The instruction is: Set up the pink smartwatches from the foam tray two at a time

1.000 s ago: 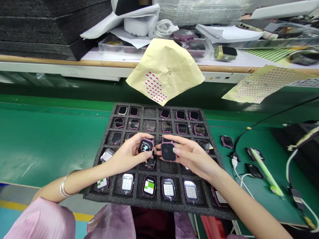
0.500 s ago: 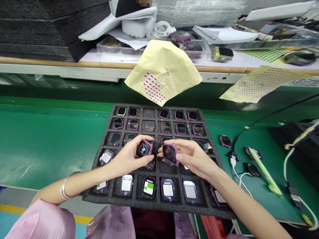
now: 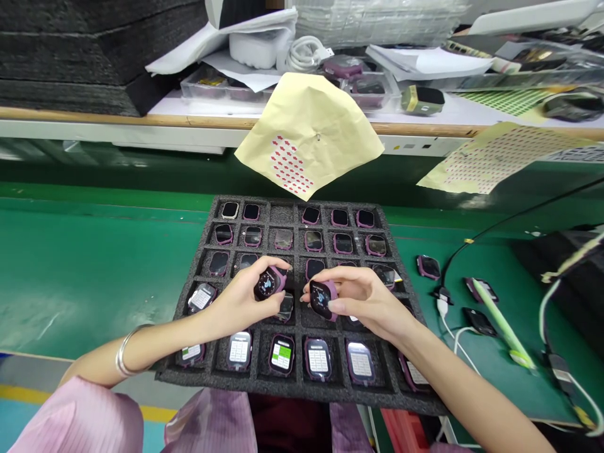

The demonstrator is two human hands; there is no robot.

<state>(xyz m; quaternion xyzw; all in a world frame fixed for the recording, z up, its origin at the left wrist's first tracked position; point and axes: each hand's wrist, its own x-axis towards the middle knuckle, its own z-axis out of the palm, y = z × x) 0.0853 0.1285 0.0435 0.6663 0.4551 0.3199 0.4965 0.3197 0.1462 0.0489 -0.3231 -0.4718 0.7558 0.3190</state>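
Note:
Between the thumb and fingers of my left hand (image 3: 250,292) is a purple-cased smartwatch (image 3: 268,283), its screen lit with a watch face. My right hand (image 3: 363,296) grips a second purple smartwatch (image 3: 321,299), whose screen also shows a lit face. Neither has a strap that I can see. Both are held above a black foam tray (image 3: 302,393) divided into square compartments. Smartwatches lie in most of its compartments; those in the front row, such as one with a green and white screen (image 3: 282,354), are lit. My hands hide some of the middle compartments.
The tray rests on a green bench (image 3: 94,264). To the right lie loose smartwatches (image 3: 428,267), a light green pen-like stick (image 3: 503,324) and cables (image 3: 455,327). Yellow sticker sheets (image 3: 309,135) hang from the cluttered shelf (image 3: 165,119). Black foam trays (image 3: 94,56) are stacked at the upper left.
The screen of the smartwatch in my right hand was dark and now shows a lit face. Both held smartwatches have tilted slightly, and the left one has shifted a little left.

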